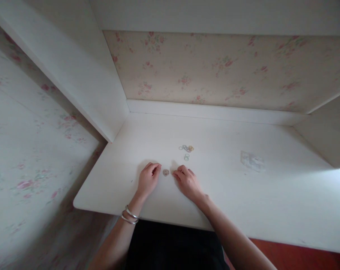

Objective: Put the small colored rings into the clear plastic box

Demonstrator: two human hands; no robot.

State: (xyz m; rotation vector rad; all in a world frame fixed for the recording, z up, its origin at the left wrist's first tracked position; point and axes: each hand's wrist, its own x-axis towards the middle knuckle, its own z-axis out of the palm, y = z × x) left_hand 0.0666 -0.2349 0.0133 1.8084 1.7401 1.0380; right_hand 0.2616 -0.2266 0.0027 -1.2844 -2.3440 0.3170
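Note:
A small cluster of thin rings (165, 172), brownish and silvery, lies flat on the white desk between my two hands. Just left of it rests my left hand (149, 179), fingers curled in and thumb against them, with nothing showing in its grasp. On the other side, my right hand (187, 182) also has its fingers bent and drawn together, tips close to the cluster but apart from it; no object shows in it. Farther back sit several silvery rings (186, 149), a gold-coloured ring group (191, 148) and pale greenish rings (186, 157).
A clear plastic bag (252, 161) lies to the right on the white desk (214, 202). A white side panel (110, 112) rises at the left, and a flowered back wall (209, 71) stands behind. Bangles (129, 215) circle my left wrist.

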